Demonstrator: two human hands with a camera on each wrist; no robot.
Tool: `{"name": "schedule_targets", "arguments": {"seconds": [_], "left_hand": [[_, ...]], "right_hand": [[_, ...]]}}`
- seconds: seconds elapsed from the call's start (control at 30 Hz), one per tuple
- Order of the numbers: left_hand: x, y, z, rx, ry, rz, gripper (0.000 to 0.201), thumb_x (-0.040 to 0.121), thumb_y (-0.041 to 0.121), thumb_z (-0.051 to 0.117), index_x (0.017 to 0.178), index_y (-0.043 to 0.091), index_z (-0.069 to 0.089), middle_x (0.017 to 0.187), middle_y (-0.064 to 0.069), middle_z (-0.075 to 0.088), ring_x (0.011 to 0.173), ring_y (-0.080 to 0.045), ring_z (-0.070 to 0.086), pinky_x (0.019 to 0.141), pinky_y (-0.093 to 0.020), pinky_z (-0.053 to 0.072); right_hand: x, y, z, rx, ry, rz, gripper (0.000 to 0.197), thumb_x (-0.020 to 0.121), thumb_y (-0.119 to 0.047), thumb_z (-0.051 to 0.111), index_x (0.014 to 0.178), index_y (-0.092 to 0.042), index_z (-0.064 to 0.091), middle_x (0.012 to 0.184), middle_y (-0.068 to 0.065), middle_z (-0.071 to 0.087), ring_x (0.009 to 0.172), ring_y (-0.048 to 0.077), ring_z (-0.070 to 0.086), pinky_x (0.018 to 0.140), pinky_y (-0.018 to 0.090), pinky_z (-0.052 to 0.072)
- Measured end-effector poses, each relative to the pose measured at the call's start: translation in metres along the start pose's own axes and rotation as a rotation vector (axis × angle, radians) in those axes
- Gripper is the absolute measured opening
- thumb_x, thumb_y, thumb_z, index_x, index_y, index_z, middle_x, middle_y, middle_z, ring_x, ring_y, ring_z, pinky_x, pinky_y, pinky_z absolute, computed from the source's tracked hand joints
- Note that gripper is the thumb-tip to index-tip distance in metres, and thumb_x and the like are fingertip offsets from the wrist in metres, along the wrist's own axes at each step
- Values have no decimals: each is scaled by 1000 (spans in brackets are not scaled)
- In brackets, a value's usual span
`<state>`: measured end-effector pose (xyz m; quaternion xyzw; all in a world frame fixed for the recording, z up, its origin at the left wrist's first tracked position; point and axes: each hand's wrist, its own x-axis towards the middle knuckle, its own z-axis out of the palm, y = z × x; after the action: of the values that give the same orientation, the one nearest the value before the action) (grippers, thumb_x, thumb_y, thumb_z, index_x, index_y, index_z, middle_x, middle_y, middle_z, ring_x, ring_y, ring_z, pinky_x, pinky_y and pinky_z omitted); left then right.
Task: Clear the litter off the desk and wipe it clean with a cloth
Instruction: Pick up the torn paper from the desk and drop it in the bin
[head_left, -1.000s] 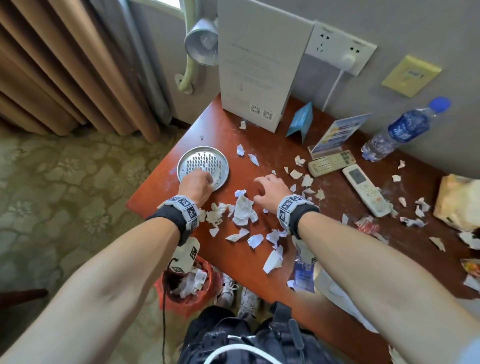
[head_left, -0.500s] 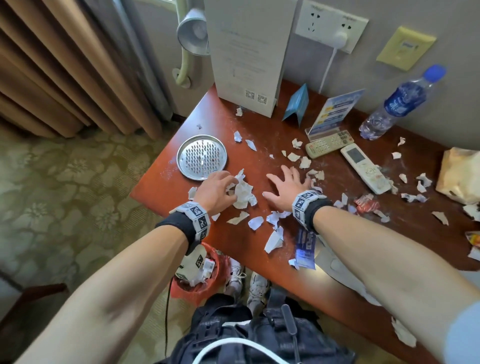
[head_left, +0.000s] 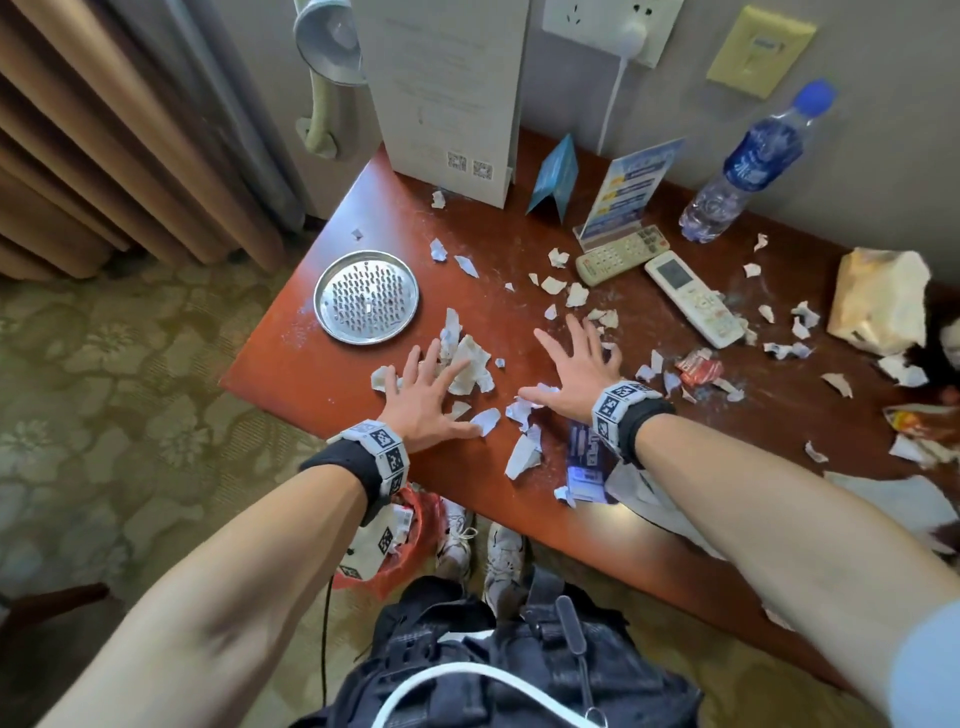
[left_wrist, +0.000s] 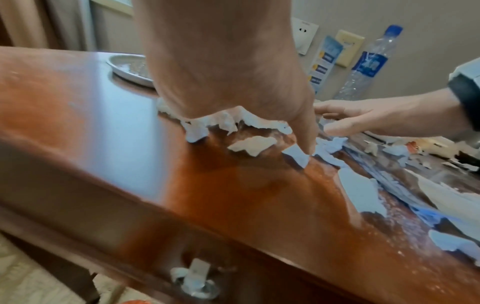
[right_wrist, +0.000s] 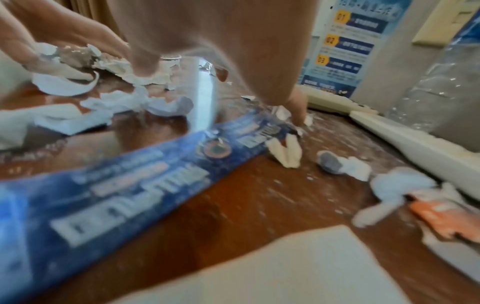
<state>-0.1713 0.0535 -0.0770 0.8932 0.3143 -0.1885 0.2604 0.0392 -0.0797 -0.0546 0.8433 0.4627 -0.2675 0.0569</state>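
Observation:
Torn white paper scraps (head_left: 470, 361) litter the red-brown desk (head_left: 291, 374). My left hand (head_left: 423, 387) lies flat with spread fingers on a small heap of scraps (left_wrist: 221, 121) just in front of the metal dish. My right hand (head_left: 576, 364) also lies flat with spread fingers, its thumb on scraps (head_left: 519, 410) near the front edge. In the right wrist view a blue wrapper (right_wrist: 130, 185) lies under the wrist and a fingertip touches a scrap (right_wrist: 284, 115). No cloth is in view.
A perforated metal dish (head_left: 366, 296), a tall white box (head_left: 447, 93), two remotes (head_left: 693, 299), a water bottle (head_left: 753, 166) and a crumpled bag (head_left: 878, 301) stand on the desk. A red bin (head_left: 410, 545) with paper sits on the floor below the front edge.
Both hands have slid toward the desk's front edge and flattened out with fingers spread. The scraps under them have been drawn together nearer to me.

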Motion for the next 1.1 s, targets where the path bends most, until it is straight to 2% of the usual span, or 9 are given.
{"name": "schedule_targets", "arguments": {"seconds": [0.13,0.3,0.4,0.5,0.6,0.73,0.9,1.1], "left_hand": [[9,23,-3,39,10,55,104,71,72,68,153,43,10,163,0,-22,148,-26,-25,116,-62,-11],[12,37,-6,189,-30,120,120,61,84,66,151,50,-6,159,-2,-33,145,-31,-31,112,-67,-11],[13,46,-3,243,-51,137,125,58,88,63,150,50,-13,157,-4,-36,144,-32,-33,112,-69,-11],[16,52,4,266,-46,132,126,57,90,60,151,47,-13,159,-5,-33,145,-33,-32,111,-70,-11],[20,57,8,307,-39,123,124,60,89,60,152,45,-11,160,-7,-29,146,-34,-29,112,-71,-8],[28,63,5,310,-19,132,115,66,84,60,154,42,-1,161,-8,-26,147,-35,-26,111,-70,-8],[40,64,-4,243,16,138,95,78,70,60,152,47,5,162,-8,-21,148,-36,-23,113,-70,-5],[56,64,-13,209,32,132,89,81,58,63,151,46,10,162,-8,-20,148,-36,-21,114,-69,-2]], "right_hand": [[-17,26,-1,-139,-61,-107,120,62,-89,55,152,-41,-9,158,7,-28,145,29,-27,113,67,2],[-32,41,5,-360,-158,-284,140,47,-98,50,149,-35,-23,154,10,-36,141,33,-33,110,68,-5],[-42,48,16,-430,-205,-339,145,45,-98,51,148,-33,-27,153,11,-38,141,34,-34,109,69,-6],[-46,53,23,-458,-203,-281,144,48,-95,55,146,-32,-30,152,12,-39,141,35,-33,111,69,-3],[-45,53,24,-393,-166,-180,139,53,-95,51,148,-31,-27,152,13,-38,141,36,-33,111,69,-2],[-36,49,17,-298,-109,-75,133,58,-93,50,150,-30,-23,153,12,-37,141,34,-32,111,71,4],[-23,52,8,-178,-77,21,132,59,-89,56,151,-32,-19,154,11,-36,142,35,-30,111,70,2],[-10,54,3,-55,-58,73,125,64,-82,61,152,-35,-14,156,8,-32,144,32,-26,111,68,2]]}}
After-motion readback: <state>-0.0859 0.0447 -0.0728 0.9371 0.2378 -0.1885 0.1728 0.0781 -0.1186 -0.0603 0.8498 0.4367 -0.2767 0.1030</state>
